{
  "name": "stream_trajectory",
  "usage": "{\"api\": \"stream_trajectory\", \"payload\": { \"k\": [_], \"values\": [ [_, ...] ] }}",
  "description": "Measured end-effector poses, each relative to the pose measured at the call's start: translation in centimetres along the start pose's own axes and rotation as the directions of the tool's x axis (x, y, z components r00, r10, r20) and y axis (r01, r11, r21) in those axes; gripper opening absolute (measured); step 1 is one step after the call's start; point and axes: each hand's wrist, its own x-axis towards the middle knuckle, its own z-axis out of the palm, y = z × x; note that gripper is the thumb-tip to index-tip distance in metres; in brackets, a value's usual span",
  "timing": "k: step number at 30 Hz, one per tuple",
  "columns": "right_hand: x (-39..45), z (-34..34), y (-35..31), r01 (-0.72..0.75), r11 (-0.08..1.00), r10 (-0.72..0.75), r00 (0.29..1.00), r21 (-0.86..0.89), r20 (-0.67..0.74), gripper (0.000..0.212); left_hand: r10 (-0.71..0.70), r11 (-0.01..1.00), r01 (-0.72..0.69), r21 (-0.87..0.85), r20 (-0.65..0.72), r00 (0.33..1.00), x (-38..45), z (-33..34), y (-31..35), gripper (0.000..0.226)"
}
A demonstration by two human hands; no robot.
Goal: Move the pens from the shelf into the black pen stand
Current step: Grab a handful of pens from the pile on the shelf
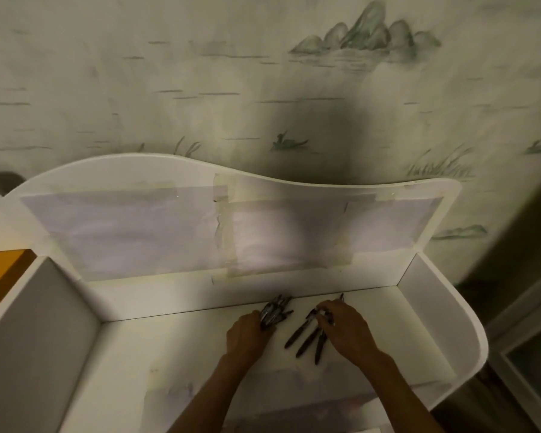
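On the white shelf [175,348] my left hand [247,334] grips a bundle of several dark pens [277,310] whose tips point toward the back wall. To its right, three dark pens [306,339] lie fanned on the shelf surface. My right hand [345,328] rests over their upper ends, fingers curled on them. One more pen tip [341,297] sticks out beyond the right fingers. The black pen stand is not in view.
The shelf has a tall curved back panel [200,226] with taped paper sheets, and raised side walls left [35,335] and right [425,292]. A painted wall rises behind. An orange edge [3,270] shows at the far left.
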Motion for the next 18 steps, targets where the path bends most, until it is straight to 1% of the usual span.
{"api": "stream_trajectory", "payload": {
  "k": [4, 6, 8, 9, 10, 11, 12, 13, 16, 18],
  "values": [
    [-0.1, 0.0, 0.4, 0.014, 1.000, -0.014, 1.000, 0.005, -0.022, 0.021, 0.042, 0.998, -0.042, 0.052, -0.001, 0.999, -0.1, 0.0, 0.3, 0.035],
    [0.1, 0.1, 0.4, 0.008, 1.000, -0.008, 1.000, 0.013, -0.016, 0.024, 0.052, 0.997, -0.053, 0.061, 0.018, 0.998, -0.3, -0.1, 0.2, 0.033],
    [0.3, 0.2, 0.1, -0.007, 1.000, 0.007, 1.000, 0.018, 0.004, 0.027, 0.028, 0.998, -0.030, 0.052, 0.050, 0.998, -0.3, -0.6, -0.1, 0.032],
    [0.5, 0.3, -0.2, -0.008, 1.000, 0.008, 1.000, 0.020, 0.006, 0.028, -0.004, 1.000, 0.002, 0.016, 0.078, 0.997, -0.3, -0.8, -0.3, 0.030],
    [0.7, 0.5, -0.5, -0.004, 1.000, 0.004, 1.000, 0.025, 0.002, 0.029, -0.046, 0.996, 0.055, -0.076, 0.112, 0.993, -0.2, -1.1, -0.5, 0.027],
    [0.8, 0.7, -0.9, 0.003, 0.999, -0.003, 1.000, 0.033, -0.001, 0.029, -0.082, 0.969, 0.116, -0.217, 0.159, 0.984, -0.2, -1.3, -0.8, 0.024],
    [1.0, 0.9, -1.4, 0.015, 0.999, -0.014, 1.000, 0.041, -0.006, 0.029, -0.104, 0.916, 0.179, -0.359, 0.219, 0.970, -0.2, -1.6, -1.0, 0.021],
    [1.1, 1.1, -1.8, 0.025, 0.999, -0.025, 1.000, 0.048, -0.005, 0.028, -0.110, 0.856, 0.228, -0.463, 0.269, 0.957, -0.2, -1.8, -1.2, 0.020],
    [1.6, 1.6, -2.7, 0.067, 0.996, -0.067, 0.998, 0.051, -0.004, 0.027, -0.112, 0.736, 0.275, -0.619, 0.289, 0.951, -0.9, -2.7, -1.8, 0.023],
    [1.9, 2.0, -3.0, 0.092, 0.995, -0.091, 0.996, 0.048, -0.007, 0.026, -0.125, 0.693, 0.268, -0.669, 0.256, 0.959, -1.3, -3.0, -2.1, 0.029]
  ]
}}
